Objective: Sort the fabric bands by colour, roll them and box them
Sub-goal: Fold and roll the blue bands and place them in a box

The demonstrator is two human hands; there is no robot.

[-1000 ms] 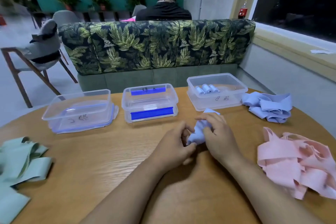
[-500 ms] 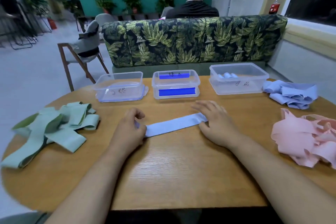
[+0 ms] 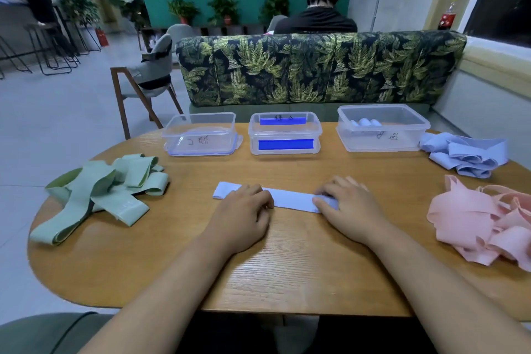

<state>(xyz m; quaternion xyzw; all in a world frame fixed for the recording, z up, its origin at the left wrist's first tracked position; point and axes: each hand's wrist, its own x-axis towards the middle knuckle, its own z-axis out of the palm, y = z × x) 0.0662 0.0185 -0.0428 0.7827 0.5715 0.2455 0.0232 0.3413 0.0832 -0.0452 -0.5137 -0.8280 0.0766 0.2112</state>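
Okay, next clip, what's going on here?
A person sits at a round wooden table, apparently starting to roll a pale blue fabric band that lies flat in front of them. The left hand rests on its left part, and the right hand seems to curl its right end over with the fingers. The clear plastic box on the right holds a few pale blue rolls. A green pile of bands, a pink pile and a blue pile wait nearby.

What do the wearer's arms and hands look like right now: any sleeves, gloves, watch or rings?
The left forearm and right forearm are bare to the picture's edge; no sleeve shows. The left hand and right hand are ungloved, with no watch, bracelet or ring visible from above.
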